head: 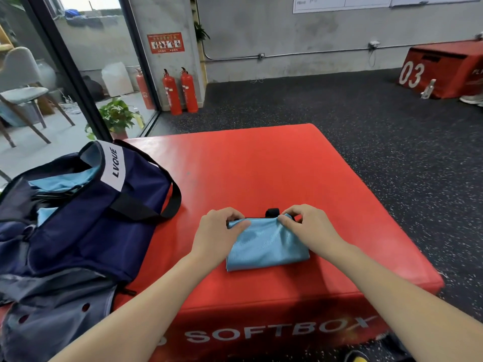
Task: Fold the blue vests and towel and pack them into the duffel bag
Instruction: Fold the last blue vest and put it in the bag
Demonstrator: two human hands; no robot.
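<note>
Both hands pinching the far edge of the folded light-blue mesh cloth [266, 244]!
Left hand [218, 236] and right hand [311, 231] grip only corners; lifted carelessly toward the open navy duffel bag [86, 205], it may unfold.

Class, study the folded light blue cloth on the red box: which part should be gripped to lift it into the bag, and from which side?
Probably its two short ends. The folded light blue cloth lies flat and wide on the red soft box, and the left hand and right hand already pinch its far corners. Coming from both sides at once should keep the folds together on the way to the duffel bag.
</note>
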